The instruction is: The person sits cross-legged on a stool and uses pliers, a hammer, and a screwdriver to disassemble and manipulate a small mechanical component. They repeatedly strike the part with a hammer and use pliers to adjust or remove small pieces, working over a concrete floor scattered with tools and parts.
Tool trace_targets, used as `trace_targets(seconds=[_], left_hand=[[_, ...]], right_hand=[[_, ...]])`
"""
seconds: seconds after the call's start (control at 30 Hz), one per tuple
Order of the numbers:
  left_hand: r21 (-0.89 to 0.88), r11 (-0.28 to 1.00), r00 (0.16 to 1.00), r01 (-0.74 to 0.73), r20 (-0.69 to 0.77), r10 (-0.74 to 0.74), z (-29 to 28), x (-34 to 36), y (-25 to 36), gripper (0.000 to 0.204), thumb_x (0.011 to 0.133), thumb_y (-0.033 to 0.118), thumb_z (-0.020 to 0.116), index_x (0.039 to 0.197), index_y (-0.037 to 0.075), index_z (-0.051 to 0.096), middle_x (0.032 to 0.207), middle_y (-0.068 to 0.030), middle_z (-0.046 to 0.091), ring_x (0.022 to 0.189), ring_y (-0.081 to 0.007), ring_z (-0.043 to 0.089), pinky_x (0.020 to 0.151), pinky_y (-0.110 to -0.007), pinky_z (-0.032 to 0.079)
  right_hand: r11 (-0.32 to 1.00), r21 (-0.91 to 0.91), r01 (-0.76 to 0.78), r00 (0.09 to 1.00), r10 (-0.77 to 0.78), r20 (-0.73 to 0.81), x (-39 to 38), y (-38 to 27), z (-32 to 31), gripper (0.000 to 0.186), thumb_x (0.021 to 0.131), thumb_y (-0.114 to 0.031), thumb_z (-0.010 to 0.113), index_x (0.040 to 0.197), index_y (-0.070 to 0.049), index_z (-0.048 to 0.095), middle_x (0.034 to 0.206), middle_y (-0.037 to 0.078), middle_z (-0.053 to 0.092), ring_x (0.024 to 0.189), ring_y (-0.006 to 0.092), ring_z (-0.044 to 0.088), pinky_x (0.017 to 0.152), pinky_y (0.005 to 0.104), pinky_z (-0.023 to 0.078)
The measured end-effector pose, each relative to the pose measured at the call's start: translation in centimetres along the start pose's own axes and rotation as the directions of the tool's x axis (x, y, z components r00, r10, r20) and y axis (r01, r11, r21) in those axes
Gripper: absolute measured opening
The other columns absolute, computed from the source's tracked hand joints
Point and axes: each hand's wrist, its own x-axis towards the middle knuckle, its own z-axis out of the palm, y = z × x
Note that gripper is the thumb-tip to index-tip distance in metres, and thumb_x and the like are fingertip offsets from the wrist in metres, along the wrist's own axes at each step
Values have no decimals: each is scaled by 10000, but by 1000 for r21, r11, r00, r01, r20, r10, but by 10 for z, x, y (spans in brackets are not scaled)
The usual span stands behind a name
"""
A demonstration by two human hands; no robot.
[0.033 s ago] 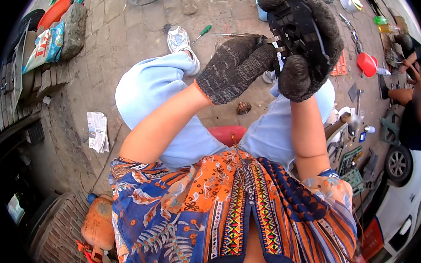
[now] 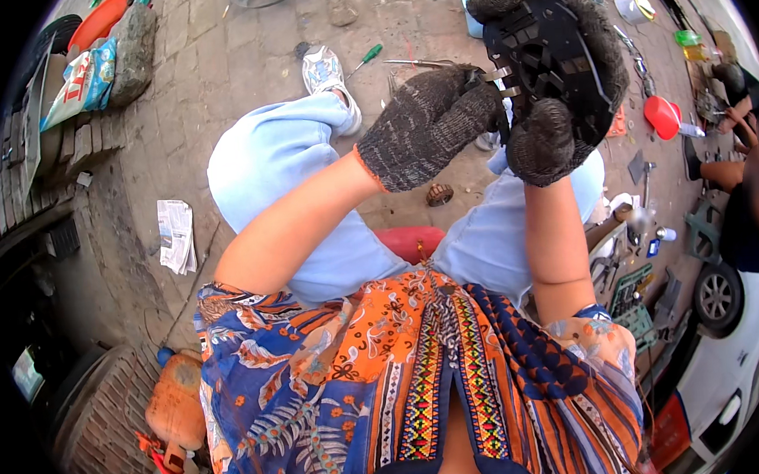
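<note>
Both my hands wear dark grey knitted gloves. High at the right, my right hand is wrapped around a round black plastic part with ribs and recesses on its face, thumb on the near side and fingers around the far side. My left hand reaches in from the left. Its fingers are closed at the part's left edge, beside two small flat metal tabs; the fingertips are partly hidden there.
A green-handled screwdriver and a thin metal tool lie on the paving. Below my hands sits a small brown ribbed round piece. A blue basin, red bowl and green tool case stand about. Another person works at the right.
The black part has shifted slightly right and tilted in my right hand, its face turned more toward me. My left hand has moved a little right with it.
</note>
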Motion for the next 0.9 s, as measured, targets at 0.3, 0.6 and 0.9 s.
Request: trace_targets(seconds=[0.3,0.6,0.9], left_hand=[[-330,924,973,195,-52,-224,3,12,26,260,907,223,525,1020,-4,580,787,-124,614,664,-212,572,613,-330,460],[-674,371,722,639,360,-590,-36,13,-10,626,908,559,392,1105,-7,570,921,-130,635,798,-246,641,702,-378,553],[-763,126,523,634,303,-796,-34,4,-50,274,882,316,573,924,50,620,738,-59,629,550,-135,562,463,-261,443]], right_hand=[[992,-123,22,995,-34,-89,-12,-7,6,737,705,-243,761,1278,35,391,1216,148,481,1138,264,488,954,370,413],[416,722,-553,826,389,408,45,-18,25,591,788,-229,660,1280,-15,411,1171,151,551,1050,253,564,891,362,476],[43,573,-819,470,623,625,23,22,44,496,854,-420,586,1190,-64,505,1129,149,585,1036,273,575,922,433,474]])
